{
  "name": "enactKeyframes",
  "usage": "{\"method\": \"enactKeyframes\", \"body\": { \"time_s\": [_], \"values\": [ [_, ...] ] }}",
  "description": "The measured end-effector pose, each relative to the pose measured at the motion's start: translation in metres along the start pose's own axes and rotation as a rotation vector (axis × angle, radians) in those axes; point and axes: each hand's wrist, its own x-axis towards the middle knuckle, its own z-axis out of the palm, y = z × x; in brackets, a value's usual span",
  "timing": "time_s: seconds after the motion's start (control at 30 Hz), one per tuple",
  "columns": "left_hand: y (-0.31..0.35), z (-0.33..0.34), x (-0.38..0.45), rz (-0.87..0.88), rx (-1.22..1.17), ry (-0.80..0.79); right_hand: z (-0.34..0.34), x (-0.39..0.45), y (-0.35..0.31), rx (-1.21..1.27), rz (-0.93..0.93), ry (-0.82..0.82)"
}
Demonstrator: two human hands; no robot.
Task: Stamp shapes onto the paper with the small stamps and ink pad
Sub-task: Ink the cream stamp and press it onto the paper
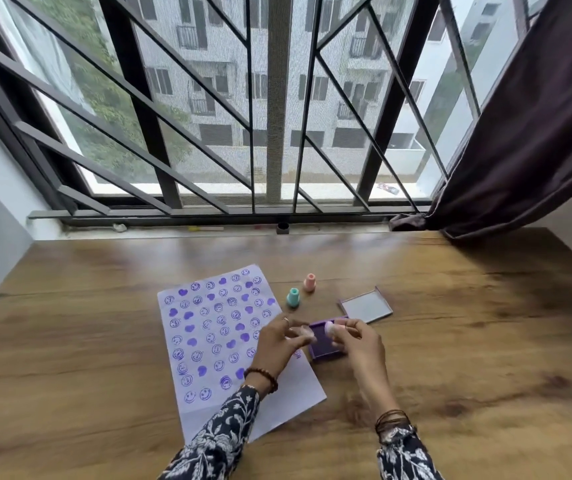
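— While the paper (208, 327) on the table (450, 341) carries rows of purple prints, where are we?
— Nearly done: our right hand (353, 339) pinches a pink stamp (330, 328) over the ink pad (324, 342); our left hand (277, 344) grips something blurred, and only the bottom strip remains bare.

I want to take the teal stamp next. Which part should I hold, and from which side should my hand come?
Probably the narrow upper neck of the teal stamp, pinched from above with fingertips. It stands upright on its wider base, apart from the paper and the pink stamp, so the top is free. The right hand is nearer and would reach forward past the ink pad.
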Motion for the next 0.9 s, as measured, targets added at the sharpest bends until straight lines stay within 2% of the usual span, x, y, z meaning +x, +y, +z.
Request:
{"method": "enactKeyframes", "body": {
  "time_s": [0.1,0.2,0.4,0.53,0.67,0.77,0.83,0.9],
  "values": [
    [-0.004,-0.002,0.005,-0.075,-0.024,-0.148,-0.001,-0.011,0.001,-0.401,-0.239,0.071],
    [-0.006,-0.006,0.008,-0.123,-0.108,-0.237,0.003,-0.022,0.009,-0.611,-0.427,0.079],
    [-0.012,-0.008,0.013,-0.177,-0.275,-0.224,0.011,-0.018,0.016,-0.86,-0.537,0.037],
    [-0.016,-0.008,0.016,-0.177,-0.252,-0.231,0.02,-0.004,0.002,-0.962,-0.468,-0.041],
    [-0.019,-0.007,0.015,-0.193,-0.24,-0.228,0.017,0.01,-0.018,-0.947,-0.28,-0.107],
    [-0.012,-0.008,0.013,-0.201,-0.236,-0.221,0.019,0.024,-0.033,-1.023,-0.147,-0.219],
    [-0.006,-0.014,0.009,-0.192,-0.222,-0.204,0.019,0.025,-0.036,-0.993,-0.081,-0.227],
    [-0.003,-0.026,0.002,-0.154,-0.211,-0.14,0.015,0.02,-0.03,-0.843,-0.063,-0.157]
  ]
}}
